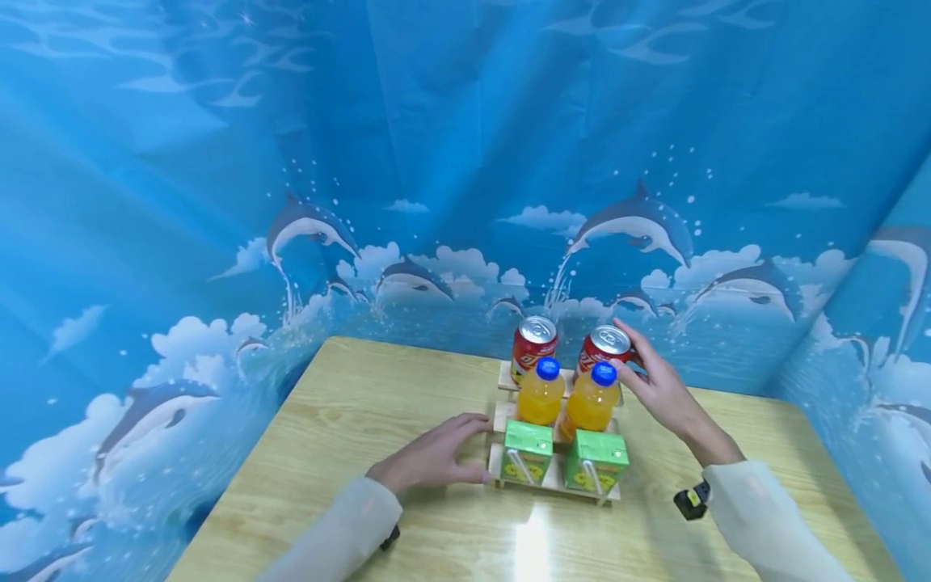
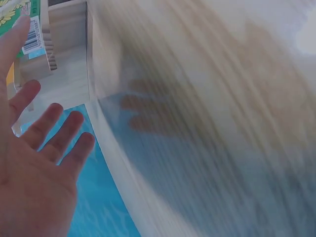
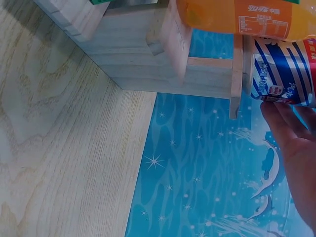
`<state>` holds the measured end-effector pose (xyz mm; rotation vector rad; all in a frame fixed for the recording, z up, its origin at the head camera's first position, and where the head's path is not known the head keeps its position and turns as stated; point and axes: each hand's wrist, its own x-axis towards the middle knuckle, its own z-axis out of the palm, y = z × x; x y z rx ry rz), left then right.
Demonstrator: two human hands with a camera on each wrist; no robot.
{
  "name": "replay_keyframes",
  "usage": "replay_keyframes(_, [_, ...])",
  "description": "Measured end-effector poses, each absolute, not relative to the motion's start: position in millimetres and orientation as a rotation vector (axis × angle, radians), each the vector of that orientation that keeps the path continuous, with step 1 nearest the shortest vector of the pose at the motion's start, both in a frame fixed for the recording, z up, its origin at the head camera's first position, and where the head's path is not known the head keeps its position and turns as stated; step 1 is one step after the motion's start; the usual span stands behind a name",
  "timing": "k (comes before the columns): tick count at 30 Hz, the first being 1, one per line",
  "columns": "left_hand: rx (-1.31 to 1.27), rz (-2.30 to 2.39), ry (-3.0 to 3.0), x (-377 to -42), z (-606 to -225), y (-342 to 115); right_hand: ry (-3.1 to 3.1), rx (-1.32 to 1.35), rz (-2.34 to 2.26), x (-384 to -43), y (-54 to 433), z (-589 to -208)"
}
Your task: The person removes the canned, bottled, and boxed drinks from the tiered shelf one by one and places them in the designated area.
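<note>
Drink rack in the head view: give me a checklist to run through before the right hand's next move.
1. Left can upright on the back tier: ok.
2. Right hand around the right can: ok.
3. Right can fully seated on its tier: cannot tell.
4. Left bottle and right bottle capped: ok.
5. Left carton and right carton on the front tier: ok.
6. Left hand clear of the rack: cannot tell; it is close, contact unclear.

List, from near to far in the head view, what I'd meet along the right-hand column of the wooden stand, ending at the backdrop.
Green carton with a straw → orange drink bottle with a blue cap → red can → blue dolphin backdrop.
</note>
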<state>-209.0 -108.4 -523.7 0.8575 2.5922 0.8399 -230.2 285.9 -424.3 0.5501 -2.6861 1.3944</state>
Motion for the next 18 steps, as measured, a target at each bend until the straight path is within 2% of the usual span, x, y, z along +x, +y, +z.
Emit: replay_keyframes(18, [0.990, 0.853, 2.551, -204.4, -531.8, -99.0, -2.701, 0.536, 1.444, -231.2, 284.6, -425.9])
